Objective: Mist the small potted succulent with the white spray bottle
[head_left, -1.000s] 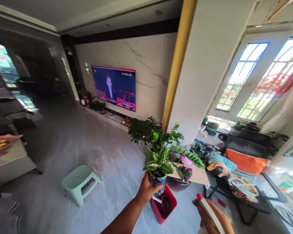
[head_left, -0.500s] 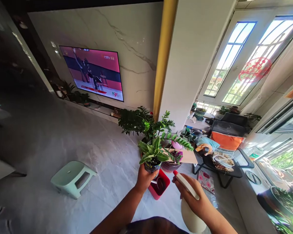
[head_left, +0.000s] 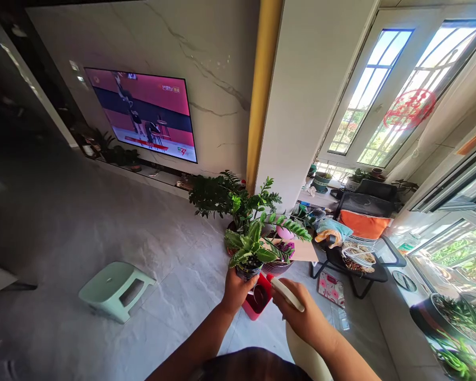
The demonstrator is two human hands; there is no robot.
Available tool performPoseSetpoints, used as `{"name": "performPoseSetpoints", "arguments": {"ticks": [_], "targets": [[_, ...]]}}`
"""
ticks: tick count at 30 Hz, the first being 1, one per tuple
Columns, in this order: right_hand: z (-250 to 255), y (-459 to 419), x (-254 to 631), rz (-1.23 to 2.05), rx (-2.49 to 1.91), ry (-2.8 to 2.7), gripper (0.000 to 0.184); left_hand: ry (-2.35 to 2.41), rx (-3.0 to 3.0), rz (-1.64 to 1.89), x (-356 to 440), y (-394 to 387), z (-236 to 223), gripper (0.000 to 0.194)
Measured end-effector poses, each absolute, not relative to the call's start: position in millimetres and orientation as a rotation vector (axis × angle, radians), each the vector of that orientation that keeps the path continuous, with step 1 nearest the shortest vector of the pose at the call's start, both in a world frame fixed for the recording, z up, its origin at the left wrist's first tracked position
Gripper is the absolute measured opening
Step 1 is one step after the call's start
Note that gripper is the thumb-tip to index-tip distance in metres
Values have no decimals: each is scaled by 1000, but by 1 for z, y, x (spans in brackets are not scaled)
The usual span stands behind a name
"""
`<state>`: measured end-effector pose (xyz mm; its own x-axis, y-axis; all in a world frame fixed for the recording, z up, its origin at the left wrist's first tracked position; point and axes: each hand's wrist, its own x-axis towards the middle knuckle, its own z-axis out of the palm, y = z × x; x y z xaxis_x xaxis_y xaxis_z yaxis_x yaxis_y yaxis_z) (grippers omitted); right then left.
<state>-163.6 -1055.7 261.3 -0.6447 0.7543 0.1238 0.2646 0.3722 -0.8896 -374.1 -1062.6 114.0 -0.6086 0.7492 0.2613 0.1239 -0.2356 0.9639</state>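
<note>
My left hand [head_left: 237, 291] is wrapped round a small dark pot holding a leafy potted plant [head_left: 253, 248], whose long green leaves have toothed edges. In my right hand [head_left: 299, 304] is a cream spray bottle [head_left: 306, 349] with a red nozzle, gripped at its head. The nozzle points toward the plant's pot, a short way to its right. Beneath and between my hands, a red bucket [head_left: 257, 302] stands on the floor; a thin handled object inside it is too small to name. My right fingers partly hide the trigger.
A large dark-green plant [head_left: 218, 198] stands just beyond, beside a striped purple pot [head_left: 276, 265] and a cardboard sheet [head_left: 304, 251]. A green stool [head_left: 115, 288] is on the left floor. At right, a black chair [head_left: 375, 283] bears a basket [head_left: 357, 255] and an orange cushion [head_left: 364, 224].
My right hand has moved left with the spray bottle, bringing the nozzle closer to the potted plant. My left hand still holds the pot. The whole view has shifted slightly.
</note>
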Motion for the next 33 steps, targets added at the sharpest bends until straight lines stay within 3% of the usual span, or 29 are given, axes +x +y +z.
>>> {"name": "performPoseSetpoints", "arguments": {"ticks": [15,26,33], "targets": [[282,-1064,-167,1033,-771,-2283,35,1567,1092,1898,-372,-1067,118,62],[258,-1056,-151,881,-813,-2214,40,1556,1048,1840,-373,-1070,117,59],[280,-1059,-154,1019,-842,-2207,31,1383,936,1784,-377,-1068,110,75]]}}
